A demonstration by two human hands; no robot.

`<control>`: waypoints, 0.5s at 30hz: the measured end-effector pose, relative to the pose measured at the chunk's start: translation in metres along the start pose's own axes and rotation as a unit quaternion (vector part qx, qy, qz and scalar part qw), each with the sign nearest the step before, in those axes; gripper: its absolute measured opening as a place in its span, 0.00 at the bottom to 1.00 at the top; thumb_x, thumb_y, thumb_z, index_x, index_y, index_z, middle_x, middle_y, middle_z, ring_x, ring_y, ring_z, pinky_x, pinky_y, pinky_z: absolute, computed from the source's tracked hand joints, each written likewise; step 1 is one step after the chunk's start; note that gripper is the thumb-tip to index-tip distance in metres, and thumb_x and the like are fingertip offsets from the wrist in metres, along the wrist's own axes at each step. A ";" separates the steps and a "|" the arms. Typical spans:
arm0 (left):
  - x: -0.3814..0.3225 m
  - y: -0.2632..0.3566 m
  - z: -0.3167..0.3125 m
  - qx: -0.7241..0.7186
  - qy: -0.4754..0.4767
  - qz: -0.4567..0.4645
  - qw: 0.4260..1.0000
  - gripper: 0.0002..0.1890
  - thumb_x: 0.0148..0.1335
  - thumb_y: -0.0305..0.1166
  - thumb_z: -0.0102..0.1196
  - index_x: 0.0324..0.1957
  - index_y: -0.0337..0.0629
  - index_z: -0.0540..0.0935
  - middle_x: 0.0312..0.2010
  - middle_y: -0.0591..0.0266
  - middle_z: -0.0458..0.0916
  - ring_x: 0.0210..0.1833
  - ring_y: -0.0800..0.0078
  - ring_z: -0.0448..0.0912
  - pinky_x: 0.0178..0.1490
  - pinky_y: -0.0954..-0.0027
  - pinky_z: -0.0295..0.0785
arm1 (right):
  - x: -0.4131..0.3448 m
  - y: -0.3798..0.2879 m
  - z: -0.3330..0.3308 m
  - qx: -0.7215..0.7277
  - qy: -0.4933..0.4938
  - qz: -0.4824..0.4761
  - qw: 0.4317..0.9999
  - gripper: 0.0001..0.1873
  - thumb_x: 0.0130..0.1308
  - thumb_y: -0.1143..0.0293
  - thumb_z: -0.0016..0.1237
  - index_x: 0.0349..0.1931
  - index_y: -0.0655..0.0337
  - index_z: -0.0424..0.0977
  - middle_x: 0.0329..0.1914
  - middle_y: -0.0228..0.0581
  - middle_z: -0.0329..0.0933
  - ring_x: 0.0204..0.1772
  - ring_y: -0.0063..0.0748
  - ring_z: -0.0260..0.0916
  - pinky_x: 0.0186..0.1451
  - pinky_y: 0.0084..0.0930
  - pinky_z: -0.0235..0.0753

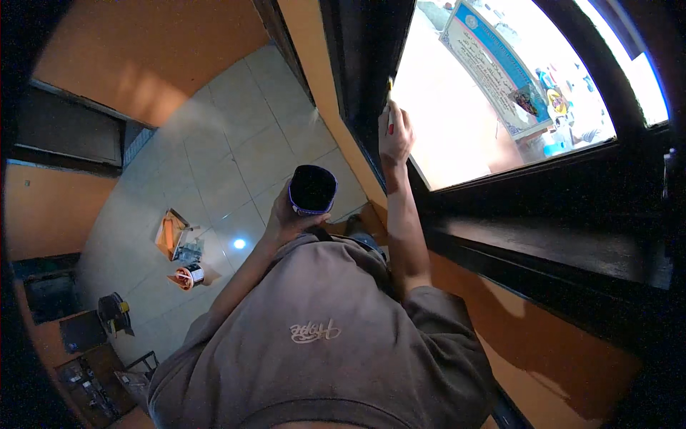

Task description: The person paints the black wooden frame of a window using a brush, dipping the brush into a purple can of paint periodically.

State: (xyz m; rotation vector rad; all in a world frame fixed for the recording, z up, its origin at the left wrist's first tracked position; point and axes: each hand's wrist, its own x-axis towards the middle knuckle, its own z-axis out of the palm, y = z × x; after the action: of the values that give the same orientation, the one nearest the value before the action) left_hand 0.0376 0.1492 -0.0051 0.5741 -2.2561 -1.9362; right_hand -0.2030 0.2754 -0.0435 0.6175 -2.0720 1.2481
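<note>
My left hand (286,214) holds a cup-like container (313,189) in front of my waist. Its rim is purple and its inside looks dark; I cannot make out the contents. Raised ahead of me, my right hand (396,131) grips a paintbrush (390,99) by its handle, a red part showing below the fingers. The bristle end is up against or very close to the inner edge of a dark window frame (364,64), beside the bright glass pane (445,118). Whether the bristles touch the frame cannot be told.
A printed sign (496,69) with writing shows at the glass. An orange wall (536,332) runs below the frame. On the tiled floor (214,161) lie an orange packet (170,233), a crumpled plastic piece (191,250) and a small tub (192,275). A dark round object (113,312) stands farther left.
</note>
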 end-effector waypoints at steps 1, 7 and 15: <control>0.001 -0.002 -0.001 0.067 0.010 0.024 0.997 0.42 0.36 0.33 0.75 0.55 0.41 0.66 0.49 0.60 0.75 0.53 0.70 0.74 0.57 0.67 0.70 | -0.009 0.006 0.002 -0.023 -0.024 0.026 0.999 0.14 0.59 0.74 0.51 0.46 0.62 0.72 0.37 0.46 0.76 0.36 0.43 0.76 0.34 0.33 0.75; -0.004 0.007 0.000 0.088 0.010 0.004 0.996 0.41 0.36 0.34 0.75 0.54 0.42 0.67 0.49 0.60 0.76 0.53 0.70 0.74 0.58 0.68 0.70 | -0.012 -0.008 -0.012 0.017 -0.049 0.087 0.995 0.09 0.62 0.75 0.48 0.42 0.63 0.75 0.36 0.47 0.78 0.39 0.46 0.77 0.41 0.34 0.76; -0.004 -0.003 -0.005 0.056 0.015 0.013 0.998 0.40 0.36 0.32 0.75 0.54 0.42 0.67 0.48 0.61 0.76 0.52 0.71 0.75 0.57 0.68 0.70 | 0.055 -0.040 -0.033 0.020 -0.017 0.035 0.999 0.08 0.62 0.74 0.50 0.41 0.63 0.77 0.32 0.45 0.79 0.35 0.37 0.79 0.36 0.28 0.77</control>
State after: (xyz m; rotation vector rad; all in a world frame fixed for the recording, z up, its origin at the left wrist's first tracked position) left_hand 0.0436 0.1462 -0.0060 0.5813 -2.3533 -1.7852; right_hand -0.2051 0.2838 0.0322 0.5937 -2.1179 1.3287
